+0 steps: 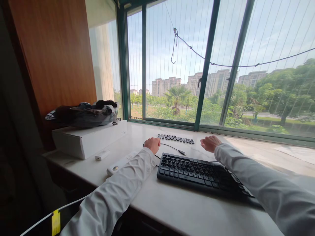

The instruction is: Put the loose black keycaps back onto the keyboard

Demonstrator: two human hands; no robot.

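Observation:
A black keyboard (189,172) lies slantwise on the white tabletop, its keys in place on the left and centre; my right sleeve covers part of its right end. Behind it, loose black keycaps (176,139) are laid out in rows. My left hand (152,144) is closed in a fist left of these keycaps, beside a thin black cable (169,146) with a USB plug (182,152). The cable passes by the fist; whether it is gripped cannot be seen. Right of the keycaps, my right hand (210,143) has its fingers curled together, their contents hidden.
On the left, a white box (90,139) carries a dark plastic bag (83,114). A small white adapter (102,155) and a white power strip (120,164) lie before it. A window (177,65) lines the back; papers (295,153) lie at right.

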